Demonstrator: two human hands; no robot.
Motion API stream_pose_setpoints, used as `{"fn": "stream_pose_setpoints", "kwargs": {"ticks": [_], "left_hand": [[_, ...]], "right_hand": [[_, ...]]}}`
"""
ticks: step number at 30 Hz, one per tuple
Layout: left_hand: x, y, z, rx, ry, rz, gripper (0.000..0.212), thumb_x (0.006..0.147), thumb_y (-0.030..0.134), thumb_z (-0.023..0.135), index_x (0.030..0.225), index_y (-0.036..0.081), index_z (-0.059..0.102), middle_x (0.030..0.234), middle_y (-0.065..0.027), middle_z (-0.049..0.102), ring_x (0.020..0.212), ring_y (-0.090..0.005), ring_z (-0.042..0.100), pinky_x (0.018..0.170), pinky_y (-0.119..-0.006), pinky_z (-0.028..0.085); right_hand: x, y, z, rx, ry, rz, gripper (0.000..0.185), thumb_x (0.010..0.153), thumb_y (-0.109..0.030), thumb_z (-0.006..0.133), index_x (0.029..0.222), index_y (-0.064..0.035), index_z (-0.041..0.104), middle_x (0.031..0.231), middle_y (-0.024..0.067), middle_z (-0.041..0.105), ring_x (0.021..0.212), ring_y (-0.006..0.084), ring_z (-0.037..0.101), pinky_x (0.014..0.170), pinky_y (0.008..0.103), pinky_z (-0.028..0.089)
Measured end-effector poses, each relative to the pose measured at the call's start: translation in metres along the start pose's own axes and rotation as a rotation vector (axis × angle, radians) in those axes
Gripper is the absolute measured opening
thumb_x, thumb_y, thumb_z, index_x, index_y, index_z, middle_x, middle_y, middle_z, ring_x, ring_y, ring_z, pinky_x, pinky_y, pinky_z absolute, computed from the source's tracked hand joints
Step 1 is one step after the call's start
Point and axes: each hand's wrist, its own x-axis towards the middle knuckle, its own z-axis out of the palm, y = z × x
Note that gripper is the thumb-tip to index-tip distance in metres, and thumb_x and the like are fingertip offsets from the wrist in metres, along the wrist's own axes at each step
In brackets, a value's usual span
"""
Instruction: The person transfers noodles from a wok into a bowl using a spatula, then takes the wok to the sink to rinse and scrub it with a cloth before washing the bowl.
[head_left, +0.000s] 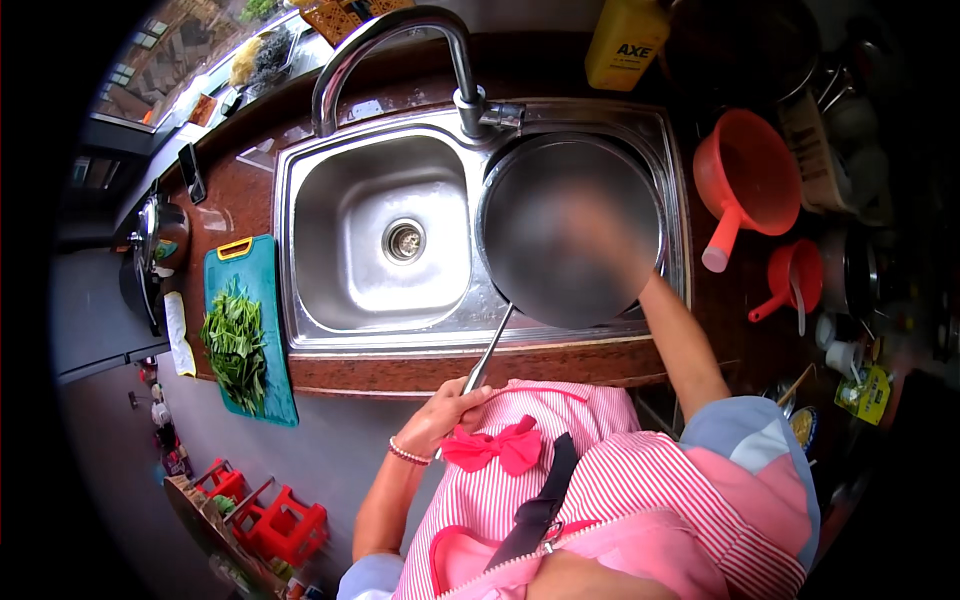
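A dark round wok (525, 262) with a metal rim lies over the right bowl of the stainless steel sink (390, 300). Its long metal handle (493, 341) slants down toward me. My left hand (450, 412), with a beaded bracelet at the wrist, is wrapped around that handle in front of my striped apron (525, 405). Over the wok's rim reaches my right forearm, and my right hand (592, 217) is inside the wok. Strong blur hides its fingers and whether they hold anything. A chrome faucet (471, 90) arches over the left bowl, which shows its drain strainer (406, 241).
Left of the sink, chopped green vegetables (238, 349) lie on a teal cutting board (259, 277). A phone (192, 172) rests behind it. On the right are a red dipper (750, 176), a smaller red ladle (799, 274) and a yellow AXE bottle (626, 45).
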Motion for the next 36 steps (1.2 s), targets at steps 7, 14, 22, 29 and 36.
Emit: {"fn": "stream_pose_setpoints", "kwargs": {"ticks": [7, 14, 22, 29, 36], "left_hand": [[-0.029, -0.007, -0.025, -0.329, -0.155, 0.083, 0.017, 0.091, 0.017, 0.049, 0.078, 0.008, 0.043, 0.054, 0.0038, 0.032, 0.040, -0.0035, 0.025, 0.033, -0.020, 0.019], [-0.048, -0.017, -0.069, -0.613, -0.172, 0.200, 0.020, 0.093, 0.024, 0.047, 0.083, 0.006, 0.048, 0.053, 0.0029, 0.033, 0.037, -0.0033, 0.027, 0.031, -0.019, 0.020], [-0.030, -0.008, -0.090, -0.028, 0.574, 0.253, 0.022, 0.089, 0.023, 0.051, 0.074, 0.010, 0.043, 0.051, 0.0026, 0.038, 0.037, -0.0058, 0.035, 0.032, -0.021, 0.027], [0.027, -0.025, -0.126, 0.609, 1.003, 0.290, 0.028, 0.078, 0.020, 0.048, 0.080, -0.007, 0.046, 0.065, -0.0255, 0.054, 0.061, -0.0392, 0.056, 0.059, -0.046, 0.044], [0.042, -0.012, -0.115, 0.968, 1.156, 0.315, 0.029, 0.079, 0.018, 0.050, 0.090, -0.009, 0.047, 0.090, -0.0316, 0.053, 0.083, -0.0477, 0.052, 0.076, -0.051, 0.041]], "right_hand": [[-0.010, 0.061, 0.002, -0.475, -0.042, 0.168, 0.041, 0.061, -0.002, 0.065, 0.101, -0.0116, 0.061, 0.105, 0.0139, 0.050, 0.100, 0.0328, 0.051, 0.085, 0.0368, 0.043], [-0.025, 0.072, 0.031, -0.560, 0.252, 0.285, 0.047, 0.069, -0.011, 0.062, 0.113, -0.0085, 0.046, 0.109, 0.0221, 0.047, 0.100, 0.0400, 0.051, 0.086, 0.0414, 0.044], [-0.026, 0.077, 0.019, -0.742, -0.038, 0.203, 0.036, 0.075, -0.021, 0.061, 0.106, -0.0108, 0.046, 0.102, 0.0182, 0.058, 0.095, 0.0381, 0.056, 0.074, 0.0467, 0.047], [-0.026, 0.051, 0.010, -0.332, -0.034, 0.365, 0.032, 0.081, -0.025, 0.061, 0.103, -0.0028, 0.062, 0.087, 0.0102, 0.065, 0.081, 0.0235, 0.062, 0.074, 0.0321, 0.047], [-0.018, -0.006, -0.005, -0.323, 0.356, 0.403, 0.026, 0.089, -0.024, 0.051, 0.102, -0.0053, 0.064, 0.080, 0.0143, 0.063, 0.074, 0.0285, 0.061, 0.067, 0.0349, 0.044]]}}
